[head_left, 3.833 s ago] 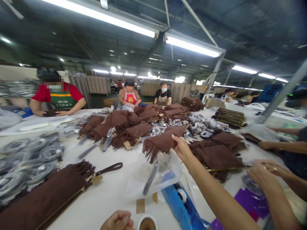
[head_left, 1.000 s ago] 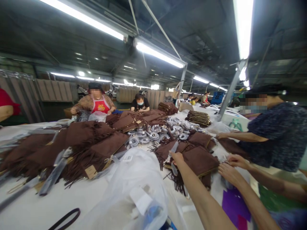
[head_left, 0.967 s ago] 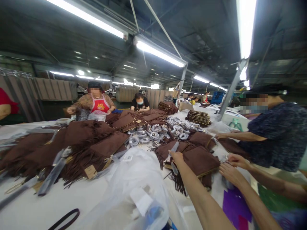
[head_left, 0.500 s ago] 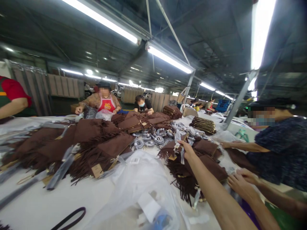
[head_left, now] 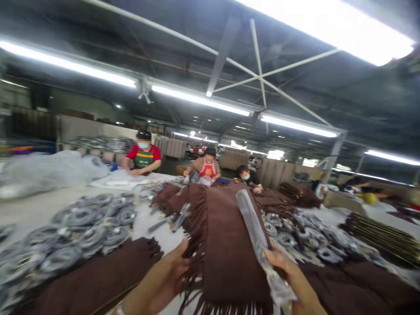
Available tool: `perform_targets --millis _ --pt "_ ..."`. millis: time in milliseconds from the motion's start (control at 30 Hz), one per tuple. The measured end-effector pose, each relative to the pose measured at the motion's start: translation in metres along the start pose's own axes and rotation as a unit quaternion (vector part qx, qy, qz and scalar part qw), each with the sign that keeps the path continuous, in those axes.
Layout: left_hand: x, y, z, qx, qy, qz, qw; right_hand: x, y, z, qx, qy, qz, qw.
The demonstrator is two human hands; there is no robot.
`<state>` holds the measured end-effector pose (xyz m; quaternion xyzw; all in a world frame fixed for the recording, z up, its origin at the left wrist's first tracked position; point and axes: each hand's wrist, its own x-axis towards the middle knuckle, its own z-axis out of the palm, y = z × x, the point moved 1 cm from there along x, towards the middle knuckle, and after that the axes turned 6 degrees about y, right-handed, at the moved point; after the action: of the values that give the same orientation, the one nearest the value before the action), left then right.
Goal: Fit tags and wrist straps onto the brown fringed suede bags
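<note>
I hold a brown suede fringed bag [head_left: 226, 245] up in front of me, above the white table [head_left: 36, 210]. My left hand [head_left: 172, 273] grips its fringed left edge, fingers closed on it. My right hand [head_left: 284, 264] is closed on the bag's right side and pins a long clear plastic sleeve [head_left: 254, 229] against it. The sleeve runs up and away across the bag's face. Fringe hangs along the bag's bottom edge.
More brown fringed bags [head_left: 95, 280] lie at lower left and lower right [head_left: 361, 284]. Several grey coiled straps in wrap [head_left: 82, 223] cover the left of the table, more at right [head_left: 311, 236]. Three people [head_left: 143, 155] work across the table. Stacked bags [head_left: 383, 234] sit far right.
My right hand has pulled a fringed bag with its plastic sleeve off the pile and toward me. My left hand has come up and taken its left edge. The view swung left.
</note>
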<state>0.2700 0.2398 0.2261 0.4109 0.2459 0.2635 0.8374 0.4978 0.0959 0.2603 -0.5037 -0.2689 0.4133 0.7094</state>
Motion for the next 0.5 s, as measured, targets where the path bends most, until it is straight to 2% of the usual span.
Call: perform_targets --millis 100,167,267,367,433,500 --pt "-0.029 0.000 0.000 -0.091 0.011 -0.055 0.994 -0.037 0.048 0.048 -0.019 -0.109 0.068 0.992" --pt "-0.042 -0.006 -0.005 -0.095 0.048 -0.087 0.990 -0.056 0.072 0.072 -0.011 -0.139 0.084 0.987" --pt "-0.066 -0.024 -0.021 -0.033 0.149 -0.075 0.985 -0.070 0.098 0.096 0.019 -0.132 0.128 0.983" --pt "-0.093 -0.036 -0.040 0.047 0.228 0.007 0.972 -0.073 0.117 0.113 0.020 -0.106 0.170 0.980" --pt "-0.109 -0.035 -0.053 0.084 0.240 0.025 0.967 -0.074 0.128 0.120 0.008 -0.092 0.142 0.986" --pt "-0.120 -0.026 -0.062 0.083 0.219 0.045 0.971 -0.078 0.135 0.125 -0.001 -0.089 0.105 0.990"
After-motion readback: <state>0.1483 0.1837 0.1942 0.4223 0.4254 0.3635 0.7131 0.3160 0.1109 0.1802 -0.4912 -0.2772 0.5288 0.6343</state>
